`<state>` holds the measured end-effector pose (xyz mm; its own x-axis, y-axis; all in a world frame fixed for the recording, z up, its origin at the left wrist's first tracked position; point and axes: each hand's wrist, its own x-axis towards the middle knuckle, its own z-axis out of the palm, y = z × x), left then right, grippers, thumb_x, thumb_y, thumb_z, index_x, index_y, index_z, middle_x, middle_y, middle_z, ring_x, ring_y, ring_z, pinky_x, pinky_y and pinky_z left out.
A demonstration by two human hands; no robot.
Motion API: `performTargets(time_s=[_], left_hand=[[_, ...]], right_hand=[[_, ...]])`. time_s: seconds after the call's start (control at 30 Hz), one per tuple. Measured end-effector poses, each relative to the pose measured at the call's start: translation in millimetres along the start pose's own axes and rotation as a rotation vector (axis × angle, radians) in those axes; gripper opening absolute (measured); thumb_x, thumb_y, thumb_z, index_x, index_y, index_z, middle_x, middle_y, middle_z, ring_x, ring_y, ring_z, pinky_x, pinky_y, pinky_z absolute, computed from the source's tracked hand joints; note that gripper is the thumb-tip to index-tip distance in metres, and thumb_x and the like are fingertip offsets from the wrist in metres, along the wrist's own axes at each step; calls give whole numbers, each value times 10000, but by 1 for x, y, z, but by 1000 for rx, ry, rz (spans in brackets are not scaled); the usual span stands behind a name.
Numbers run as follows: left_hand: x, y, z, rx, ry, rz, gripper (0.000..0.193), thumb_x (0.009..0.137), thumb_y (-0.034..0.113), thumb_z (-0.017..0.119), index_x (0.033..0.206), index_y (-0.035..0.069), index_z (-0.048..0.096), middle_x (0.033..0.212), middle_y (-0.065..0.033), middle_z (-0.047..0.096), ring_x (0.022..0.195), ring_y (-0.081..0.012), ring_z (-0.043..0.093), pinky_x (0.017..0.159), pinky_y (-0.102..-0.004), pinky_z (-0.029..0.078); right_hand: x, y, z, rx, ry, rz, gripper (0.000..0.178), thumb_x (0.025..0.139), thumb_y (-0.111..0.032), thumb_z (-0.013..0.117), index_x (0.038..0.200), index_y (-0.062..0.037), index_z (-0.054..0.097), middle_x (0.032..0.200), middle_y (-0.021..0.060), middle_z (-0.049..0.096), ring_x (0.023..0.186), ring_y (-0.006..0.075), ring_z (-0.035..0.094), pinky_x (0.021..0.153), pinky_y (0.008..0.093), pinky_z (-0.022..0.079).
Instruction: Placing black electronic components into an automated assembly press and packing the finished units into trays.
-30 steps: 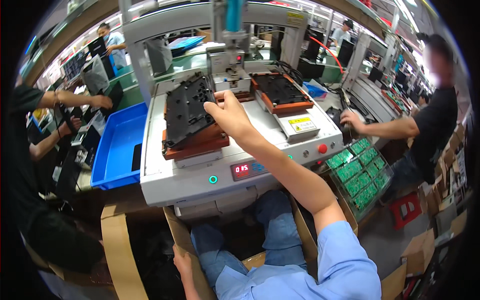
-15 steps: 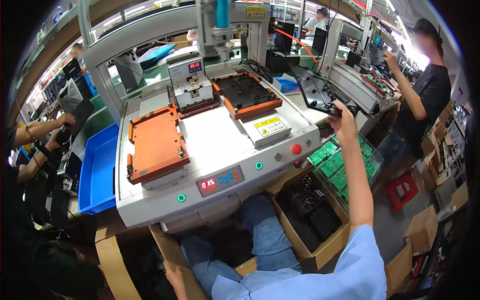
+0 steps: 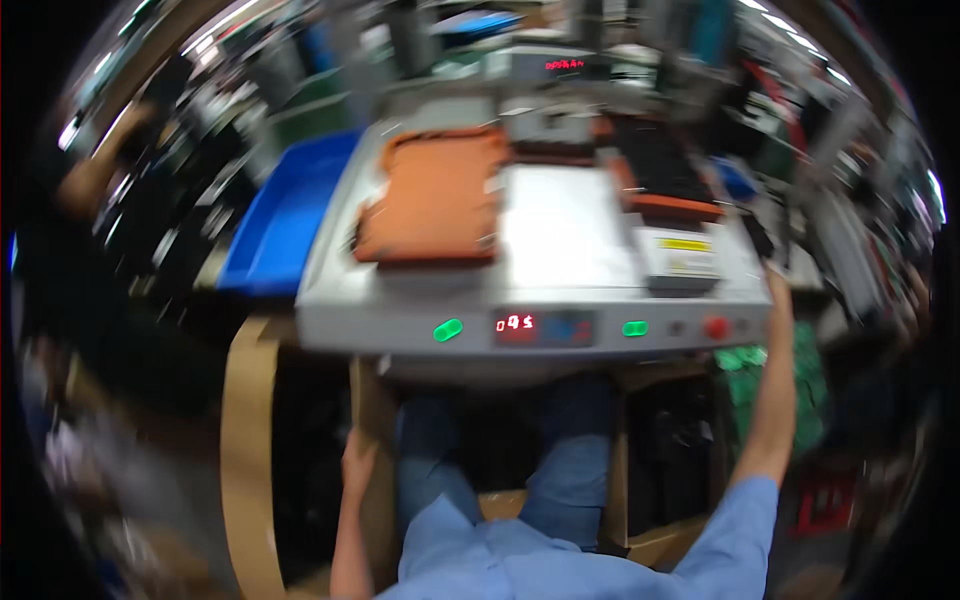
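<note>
At the right end of the white machine, my right hand (image 3: 777,284) is closed on a black plastic panel (image 3: 757,238), which is smeared by motion and seen nearly edge-on. My left hand (image 3: 360,462) hangs low by the near flap of the left cardboard box (image 3: 250,440); blur hides how its fingers are held. On the machine (image 3: 400,322) sits an orange fixture plate (image 3: 432,205) with nothing on it. Farther right, a second orange fixture (image 3: 672,207) carries another black panel (image 3: 660,160).
A blue tray (image 3: 285,215) adjoins the machine's left side. Another cardboard box (image 3: 617,490) with black parts stands right of my knees. Green circuit boards (image 3: 770,395) lie beneath my right forearm. A red button (image 3: 716,327) sits on the machine's front. Someone's arm (image 3: 95,175) shows at left.
My view has swung left, and everything is blurred. The panel in my right hand has come down from its raised, tilted position to beside the machine. My left hand shows more fully beside the box flap.
</note>
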<state>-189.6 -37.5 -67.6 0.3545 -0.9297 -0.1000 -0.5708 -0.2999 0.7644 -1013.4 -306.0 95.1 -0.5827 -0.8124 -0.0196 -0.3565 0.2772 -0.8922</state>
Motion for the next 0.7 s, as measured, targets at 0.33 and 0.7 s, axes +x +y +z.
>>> performTargets(time_s=[0.33, 0.7], left_hand=[[-11, -4, -23, -259, 181, -217, 398, 936, 236, 566, 1254, 2, 516, 1270, -168, 542, 1212, -267, 491, 1045, -318, 341], [-47, -107, -20, 568, 379, -240, 564, 822, 169, 661, 1327, 47, 440, 1389, -256, 361, 1294, -510, 270, 1073, -608, 212]], right_hand=[[-197, -12, -19, 4, 409, -644, 332, 952, -184, 483, 1221, -18, 582, 1260, 93, 569, 1101, 180, 534, 937, 303, 397], [-473, -12, 188, -554, -271, -876, 155, 821, -20, 582, 946, -44, 669, 1047, 84, 636, 1070, 315, 533, 932, 407, 388]])
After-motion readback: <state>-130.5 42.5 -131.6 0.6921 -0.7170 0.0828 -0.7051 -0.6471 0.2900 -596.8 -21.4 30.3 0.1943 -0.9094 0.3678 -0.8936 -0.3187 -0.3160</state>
